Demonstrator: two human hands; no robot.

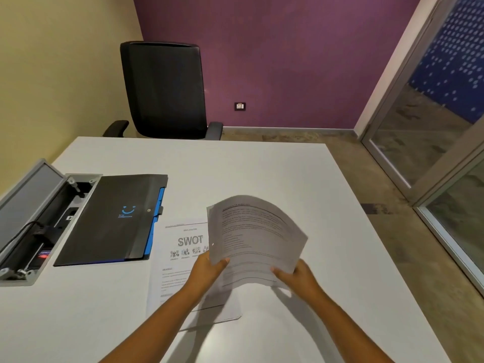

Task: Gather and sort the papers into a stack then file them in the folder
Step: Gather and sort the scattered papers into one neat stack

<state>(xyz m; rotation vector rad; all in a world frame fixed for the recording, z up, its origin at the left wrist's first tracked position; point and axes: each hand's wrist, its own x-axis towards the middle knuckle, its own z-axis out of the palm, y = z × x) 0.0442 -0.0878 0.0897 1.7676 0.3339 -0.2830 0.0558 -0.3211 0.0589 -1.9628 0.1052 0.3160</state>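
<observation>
A bundle of printed papers (255, 237) is lifted off the white table (262, 169), bowed upward in the middle. My left hand (207, 268) grips its near left corner, and my right hand (298, 277) grips its near right edge. Under and left of my left forearm, a small stack of sheets with a "SWOT" page (180, 247) on top lies flat on the table. A black folder (110, 218) with blue tabs along its right edge lies closed to the left of that stack, touching its upper left corner.
An open grey cable box (34, 218) with a black cable is set into the table at the far left. A black office chair (165, 90) stands behind the table's far edge. A glass door is at the right.
</observation>
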